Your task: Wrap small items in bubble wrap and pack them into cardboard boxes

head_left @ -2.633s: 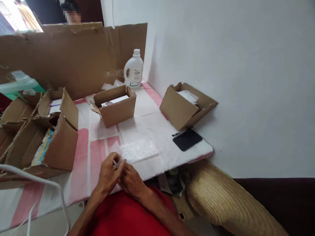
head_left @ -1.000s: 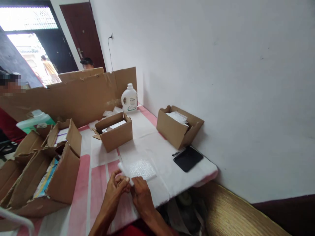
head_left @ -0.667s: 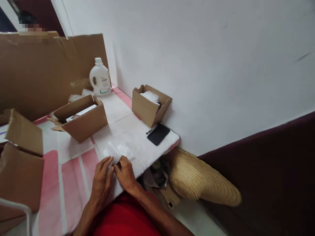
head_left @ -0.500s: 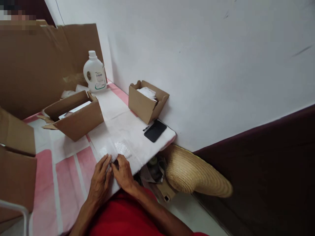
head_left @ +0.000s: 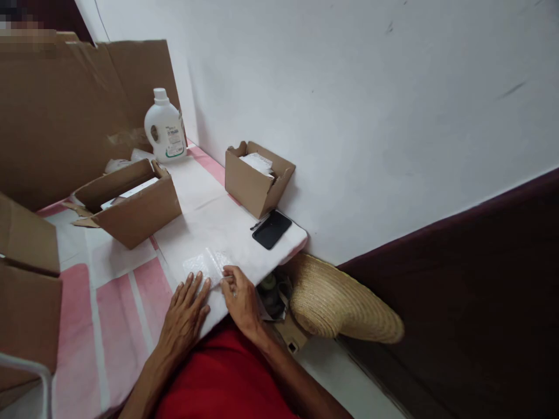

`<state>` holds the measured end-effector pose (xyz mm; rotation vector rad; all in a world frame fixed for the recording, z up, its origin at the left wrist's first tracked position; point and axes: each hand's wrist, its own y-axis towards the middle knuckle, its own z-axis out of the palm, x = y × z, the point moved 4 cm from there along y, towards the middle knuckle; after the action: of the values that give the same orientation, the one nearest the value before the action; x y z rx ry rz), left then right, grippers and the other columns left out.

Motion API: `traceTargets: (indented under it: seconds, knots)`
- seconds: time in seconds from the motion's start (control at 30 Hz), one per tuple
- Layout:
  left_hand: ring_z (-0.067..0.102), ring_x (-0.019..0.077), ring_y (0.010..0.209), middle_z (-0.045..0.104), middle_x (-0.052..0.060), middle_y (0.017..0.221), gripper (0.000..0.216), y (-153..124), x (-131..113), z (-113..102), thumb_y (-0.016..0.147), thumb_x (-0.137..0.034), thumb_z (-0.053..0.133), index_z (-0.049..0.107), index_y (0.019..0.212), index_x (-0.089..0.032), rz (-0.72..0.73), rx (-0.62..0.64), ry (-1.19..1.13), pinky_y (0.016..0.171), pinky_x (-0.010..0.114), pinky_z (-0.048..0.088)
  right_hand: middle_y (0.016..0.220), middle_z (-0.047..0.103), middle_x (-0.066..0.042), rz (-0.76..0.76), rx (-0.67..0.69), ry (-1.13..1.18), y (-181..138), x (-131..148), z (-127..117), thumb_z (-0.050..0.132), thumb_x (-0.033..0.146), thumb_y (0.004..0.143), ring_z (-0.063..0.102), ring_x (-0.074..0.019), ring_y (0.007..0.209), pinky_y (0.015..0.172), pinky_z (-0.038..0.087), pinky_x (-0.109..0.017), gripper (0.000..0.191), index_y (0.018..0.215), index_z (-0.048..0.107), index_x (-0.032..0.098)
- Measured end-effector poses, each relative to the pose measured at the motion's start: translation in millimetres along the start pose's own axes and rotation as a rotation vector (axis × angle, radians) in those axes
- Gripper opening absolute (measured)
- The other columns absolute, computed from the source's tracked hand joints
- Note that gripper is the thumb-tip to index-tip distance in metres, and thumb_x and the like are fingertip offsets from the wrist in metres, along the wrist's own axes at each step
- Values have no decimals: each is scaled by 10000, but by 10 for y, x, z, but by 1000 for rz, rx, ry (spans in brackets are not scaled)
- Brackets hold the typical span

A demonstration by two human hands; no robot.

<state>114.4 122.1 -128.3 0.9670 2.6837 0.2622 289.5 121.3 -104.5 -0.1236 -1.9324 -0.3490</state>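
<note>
A folded piece of bubble wrap (head_left: 205,266) lies on the white and pink table cover (head_left: 113,279) near the front edge. My left hand (head_left: 186,317) rests flat beside it, fingers spread, fingertips at its near-left edge. My right hand (head_left: 241,297) is at the wrap's near-right corner with its fingers curled and pinching the edge. What is inside the wrap is hidden.
An open cardboard box (head_left: 131,203) with white packets stands behind the wrap, another box (head_left: 255,177) by the wall. A black phone (head_left: 271,228) lies at the table's right corner. A white bottle (head_left: 163,128) and cardboard sheet (head_left: 65,110) stand behind. Straw hat (head_left: 340,302) below right.
The bubble wrap went from spread flat to folded small. My hands, close together over it before, have drawn apart, the left now lying flat. The view swung right.
</note>
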Motion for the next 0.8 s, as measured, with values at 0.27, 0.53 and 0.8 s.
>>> traceTargets:
  seconds: [0.27, 0.53, 0.8]
  knots:
    - [256, 276, 1536, 387, 132, 1606, 517, -49, 37, 81, 980, -224, 412, 462, 1494, -210, 74, -110, 47, 1193, 465, 339, 1518, 494, -177, -574, 257, -504, -15, 271, 297, 550, 365, 996, 352, -316, 1475, 1199, 333, -531, 559, 1488, 449, 121]
    - [475, 272, 1408, 555, 87, 1485, 407, 75, 90, -147, 958, -345, 502, 611, 1347, -294, -202, -82, -341, 1138, 465, 403, 1658, 226, -178, -400, 416, -663, 118, -197, 227, 480, 511, 1020, 190, -316, 1549, 1227, 253, -554, 702, 1586, 296, 138]
    - [662, 270, 731, 668, 48, 770, 697, 505, 480, -160, 734, -539, 676, 547, 1264, -106, -813, -128, -679, 757, 438, 525, 1590, 416, -126, -398, 253, -403, 125, -334, 188, 482, 277, 1020, 358, -286, 1491, 1191, 365, -549, 557, 1563, 371, 224]
